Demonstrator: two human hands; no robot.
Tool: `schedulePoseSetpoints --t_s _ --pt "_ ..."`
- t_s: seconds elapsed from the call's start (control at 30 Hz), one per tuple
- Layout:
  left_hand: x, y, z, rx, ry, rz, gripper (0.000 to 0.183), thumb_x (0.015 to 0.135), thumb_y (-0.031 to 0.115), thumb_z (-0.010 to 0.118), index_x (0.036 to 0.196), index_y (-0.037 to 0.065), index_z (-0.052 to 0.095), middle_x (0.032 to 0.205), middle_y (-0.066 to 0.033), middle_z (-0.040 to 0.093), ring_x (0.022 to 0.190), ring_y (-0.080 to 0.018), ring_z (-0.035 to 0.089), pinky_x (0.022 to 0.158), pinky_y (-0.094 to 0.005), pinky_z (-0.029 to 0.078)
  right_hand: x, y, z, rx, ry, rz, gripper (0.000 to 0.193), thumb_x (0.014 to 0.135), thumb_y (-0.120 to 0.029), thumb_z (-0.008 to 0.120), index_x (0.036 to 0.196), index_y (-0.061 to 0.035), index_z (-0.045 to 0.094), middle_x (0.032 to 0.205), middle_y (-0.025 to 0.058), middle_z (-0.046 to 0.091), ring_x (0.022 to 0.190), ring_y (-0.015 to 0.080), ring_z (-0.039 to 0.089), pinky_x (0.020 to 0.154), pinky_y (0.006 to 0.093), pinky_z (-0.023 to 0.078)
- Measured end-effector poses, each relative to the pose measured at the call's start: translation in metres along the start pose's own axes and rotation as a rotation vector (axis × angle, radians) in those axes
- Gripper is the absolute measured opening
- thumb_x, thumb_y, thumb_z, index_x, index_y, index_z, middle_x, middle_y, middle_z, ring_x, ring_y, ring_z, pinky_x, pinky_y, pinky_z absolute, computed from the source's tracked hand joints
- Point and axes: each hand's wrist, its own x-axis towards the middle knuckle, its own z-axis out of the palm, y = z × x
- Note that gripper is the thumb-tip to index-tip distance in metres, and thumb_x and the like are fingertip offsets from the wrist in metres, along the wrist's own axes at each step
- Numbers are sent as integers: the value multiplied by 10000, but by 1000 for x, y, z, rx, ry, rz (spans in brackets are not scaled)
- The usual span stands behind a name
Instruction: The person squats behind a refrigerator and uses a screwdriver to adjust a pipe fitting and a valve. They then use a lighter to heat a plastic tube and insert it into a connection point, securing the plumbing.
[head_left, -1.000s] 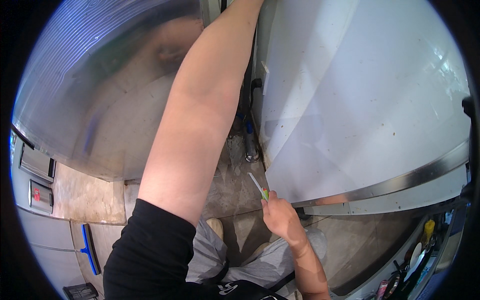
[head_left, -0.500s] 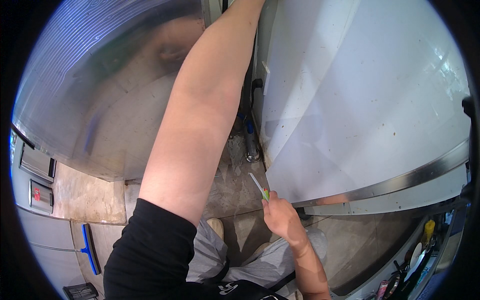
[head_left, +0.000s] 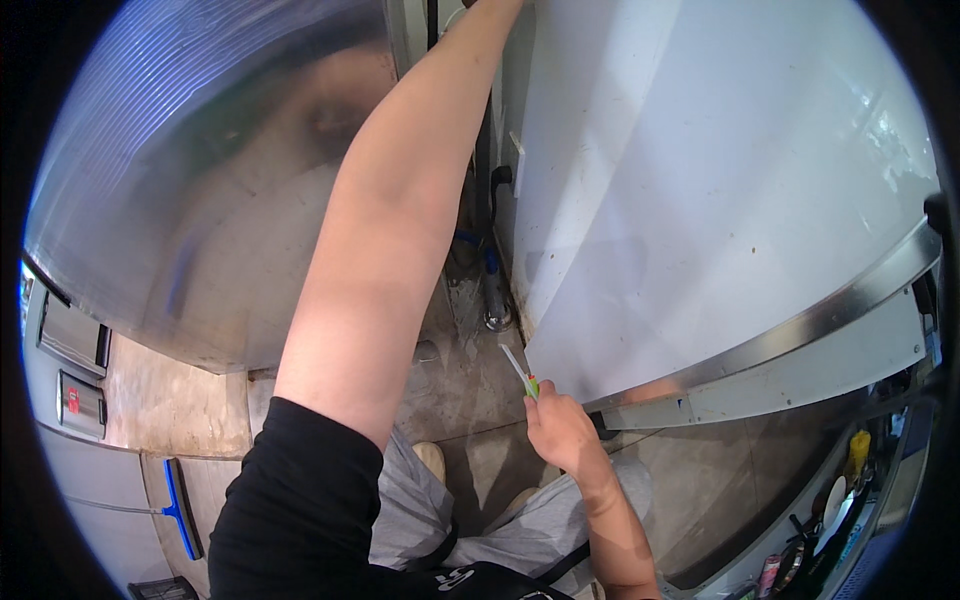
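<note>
- 2 bare arms, same person. L forearm (head_left: 370,240) long, smooth, runs lower L to top ctr; L hand beyond top edge, so can't tell fingers' state or hold.
- R hand (head_left: 560,430), ×1, just R of ctr, lower half: fingers curled in snug round 1 slim tool (head_left: 531,386), no gap seen. Grn handle w/ small orange bit; narrow pale straight shaft angled up-L over floor. Exact kind unclear.
- 1 black fabric sleeve (head_left: 300,480), lower L of ctr; grey trousers (head_left: 415,505), soft, creased; 2 tan shoes (head_left: 430,460), partly hidden, bottom ctr.
- 1 metal panel (head_left: 240,310), upper L: shiny, blurry reflections, ribbed-looking glare.
- 1 white panel (head_left: 690,200), upper R: smooth, glossy, few brown specks; 1 bright metal strip (head_left: 770,345) along its lower edge.
- 1 pipe (head_left: 494,300), ctr: cylindrical, metallic lower end, blue part above; black hose (head_left: 495,205) just above.
- Floor (head_left: 475,400): grey-brn tile, stained, joints visible.
- 1 squeegee (head_left: 180,515), lower L: blue straight head, thin pale rod.
- Far R, low: mixed utensils, approx. count only; 1 yellow item (head_left: 858,452) among them.
</note>
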Motion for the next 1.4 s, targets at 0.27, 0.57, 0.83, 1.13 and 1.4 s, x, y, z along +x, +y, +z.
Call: schedulePoseSetpoints --t_s 0.27,0.57,0.83,1.13,1.4 --pt "-4 -8 -3 -66 4 -60 486 894 188 650 1317 -49 622 1330 -316 650 1266 -465 629 1083 -495 522 -7 -1 0 5 -6 -1 307 1061 -198 517 1096 107 532 792 365 664 800 567 655 774 628 514" --pt "-70 3 -32 -105 14 -91 707 929 190 641 1546 -56 396 1482 -300 561 1370 -435 563 1174 -463 436 -14 -7 -8 88 64 20 312 1062 -208 519 1076 103 531 799 368 661 811 574 651 778 633 508" --pt "-245 -12 -159 -282 -383 455 262 1104 229 573 1074 -18 657 890 -34 666 828 -99 649 725 -261 503 -6 1 1 170 134 -185 327 991 -141 542 1091 170 555 788 360 649 784 527 670 764 609 526" --pt "-355 -102 -281 -178 -238 707 499 1143 223 482 680 39 475 584 -13 460 525 -83 405 482 -287 274 -1 -48 -2 508 269 -217 233 1040 -130 515 1124 88 518 732 285 665 755 491 696 695 578 556" --pt "-440 -136 -283 -196 -380 -38 312 1155 280 456 1102 6 595 882 -1 574 724 -75 513 624 -244 432 -15 -66 -19 1013 74 -429 225 1110 -212 518 1126 7 565 721 118 652 661 257 662 624 391 503"
